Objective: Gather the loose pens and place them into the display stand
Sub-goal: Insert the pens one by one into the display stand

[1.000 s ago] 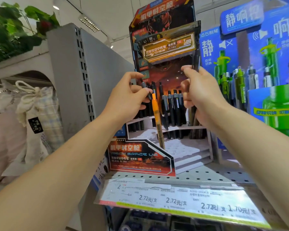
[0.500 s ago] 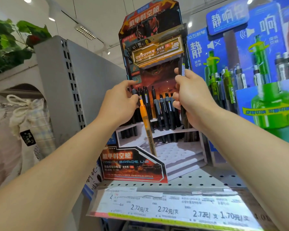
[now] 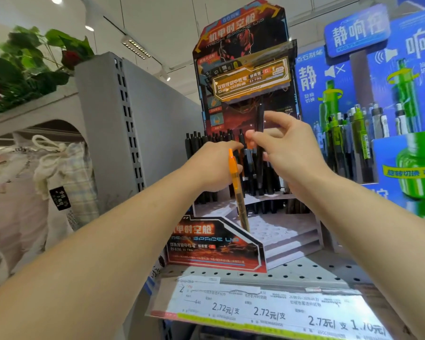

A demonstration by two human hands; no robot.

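In front of the display stand (image 3: 241, 153), the right hand (image 3: 290, 146) is pinching a black pen (image 3: 259, 143) upright between thumb and fingertips, above the back row; half a second ago it was gripping it lower and tighter, so it's lining up a slot. The left hand (image 3: 214, 165) is curling round an orange pen (image 3: 237, 190), which is pointing down at the front tier. Both are waiting to go in, I'd guess.

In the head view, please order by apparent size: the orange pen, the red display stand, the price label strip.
1. red display stand
2. price label strip, though nearness enlarges it
3. orange pen
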